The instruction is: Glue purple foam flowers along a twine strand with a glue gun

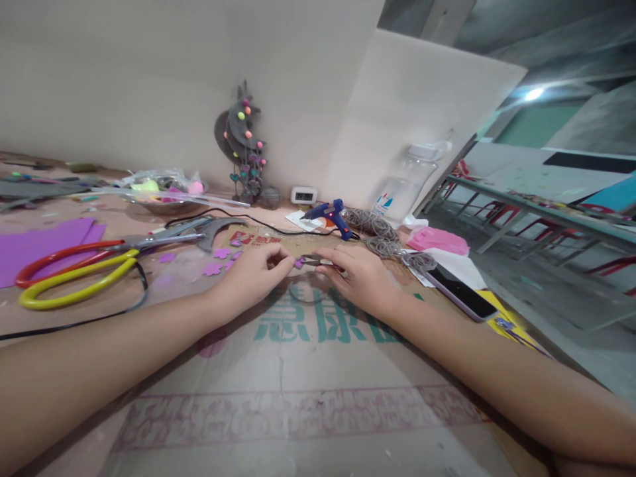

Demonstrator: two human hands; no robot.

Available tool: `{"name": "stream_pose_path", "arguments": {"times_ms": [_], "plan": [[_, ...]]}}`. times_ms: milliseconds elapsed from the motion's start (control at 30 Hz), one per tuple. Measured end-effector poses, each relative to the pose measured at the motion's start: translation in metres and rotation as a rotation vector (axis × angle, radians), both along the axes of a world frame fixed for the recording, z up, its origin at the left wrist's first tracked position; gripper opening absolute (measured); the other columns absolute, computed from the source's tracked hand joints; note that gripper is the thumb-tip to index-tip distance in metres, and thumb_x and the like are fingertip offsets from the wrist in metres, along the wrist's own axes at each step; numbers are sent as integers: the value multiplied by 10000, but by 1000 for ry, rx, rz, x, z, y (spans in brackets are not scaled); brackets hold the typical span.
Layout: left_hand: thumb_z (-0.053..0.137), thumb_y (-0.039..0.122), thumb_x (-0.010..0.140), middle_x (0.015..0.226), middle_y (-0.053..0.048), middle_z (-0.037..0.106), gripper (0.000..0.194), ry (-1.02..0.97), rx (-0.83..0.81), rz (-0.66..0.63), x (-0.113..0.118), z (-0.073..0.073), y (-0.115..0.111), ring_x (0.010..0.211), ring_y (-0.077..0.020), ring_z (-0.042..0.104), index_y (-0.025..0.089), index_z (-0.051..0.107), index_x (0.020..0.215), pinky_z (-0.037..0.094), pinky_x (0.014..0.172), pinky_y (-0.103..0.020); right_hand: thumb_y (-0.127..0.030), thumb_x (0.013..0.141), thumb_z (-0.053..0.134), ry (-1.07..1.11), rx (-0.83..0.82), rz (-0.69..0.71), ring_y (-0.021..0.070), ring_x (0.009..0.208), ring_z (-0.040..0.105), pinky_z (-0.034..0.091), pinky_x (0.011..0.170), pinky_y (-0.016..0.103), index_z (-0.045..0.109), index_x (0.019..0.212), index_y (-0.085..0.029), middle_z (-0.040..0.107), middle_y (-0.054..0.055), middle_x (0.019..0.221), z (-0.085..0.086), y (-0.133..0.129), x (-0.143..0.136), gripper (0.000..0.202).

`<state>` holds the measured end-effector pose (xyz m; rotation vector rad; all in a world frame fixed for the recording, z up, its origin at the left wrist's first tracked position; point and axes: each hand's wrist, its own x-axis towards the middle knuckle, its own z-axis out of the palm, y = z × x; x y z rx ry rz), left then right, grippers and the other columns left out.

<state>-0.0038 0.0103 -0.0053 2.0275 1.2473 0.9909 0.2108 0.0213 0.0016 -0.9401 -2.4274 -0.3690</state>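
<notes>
My left hand (263,268) is closed, its thumb and index finger pinching a small purple piece (299,263), likely felt or foam. My right hand (360,275) is closed round a small metal tool with dark, narrow jaws (312,260); whether it is scissors or pliers I cannot make out. The jaws point left and meet the purple piece between my two hands. Left of my left hand lie several purple flower cutouts (212,269). Both hands are just above a cardboard sheet (298,371) with green and red print.
Large scissors (79,273) with red and yellow handles and purple sheets (44,248) lie left. Behind are a blue glue gun (335,215), a small clock (303,195), a grey moon ornament (242,139) and a bottle (405,182). Grey cord (372,228) and a phone (462,293) lie right.
</notes>
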Motion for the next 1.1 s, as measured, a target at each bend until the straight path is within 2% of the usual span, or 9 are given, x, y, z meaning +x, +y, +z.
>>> {"name": "stream_pose_path", "arguments": {"times_ms": [300,833,1100], "plan": [[440,334,823,650,14,582,222,20,9,-7,0,-1,0,620,-138,530,177,545,705,371,557,-239,-330,899,458,-44,-37,-30,191,844,598,433,750,308,603,1094,-168,670,74,913,1,-1,0,292],[432,354,831,677,5,601,243,42,3,-17,1,1,-2,634,-142,537,175,555,722,374,573,-246,-334,904,450,-44,-36,-2,192,871,602,448,773,318,598,1084,-173,673,79,946,-1,0,1,283],[441,339,824,669,11,603,232,34,2,-20,1,2,-1,644,-141,544,175,553,704,377,582,-242,-323,914,429,-56,-10,32,176,807,596,443,727,294,612,1054,-174,670,66,896,0,0,2,274]]}}
